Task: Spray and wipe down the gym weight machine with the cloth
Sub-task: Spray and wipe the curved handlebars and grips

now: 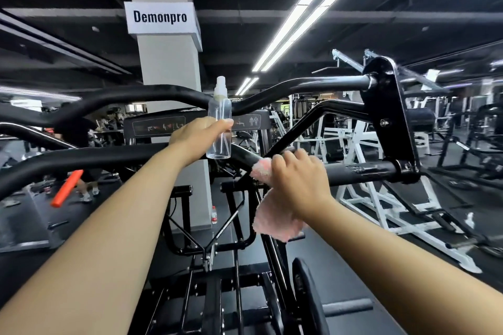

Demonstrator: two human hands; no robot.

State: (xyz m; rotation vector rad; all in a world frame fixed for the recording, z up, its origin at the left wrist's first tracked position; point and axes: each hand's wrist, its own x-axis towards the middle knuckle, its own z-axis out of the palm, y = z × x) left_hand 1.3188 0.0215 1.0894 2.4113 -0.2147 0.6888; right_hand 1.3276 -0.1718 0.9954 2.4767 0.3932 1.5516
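Observation:
My left hand (200,137) grips a clear plastic spray bottle (220,119) upright, its white nozzle at the top, just in front of the black weight machine's curved upper bar (313,84). My right hand (298,181) holds a pink cloth (273,219) wrapped over the machine's lower black bar (359,173). Part of the cloth shows left of my fingers and the rest hangs down below my wrist. The bar runs right to a black pivot plate (386,106).
A white pillar (168,62) with a "Demonpro" sign stands behind the machine, a small bottle (214,214) at its foot. White-framed machines (381,198) fill the right side. An orange handle (66,188) and people in the distance are at the left. The machine's seat and frame lie below.

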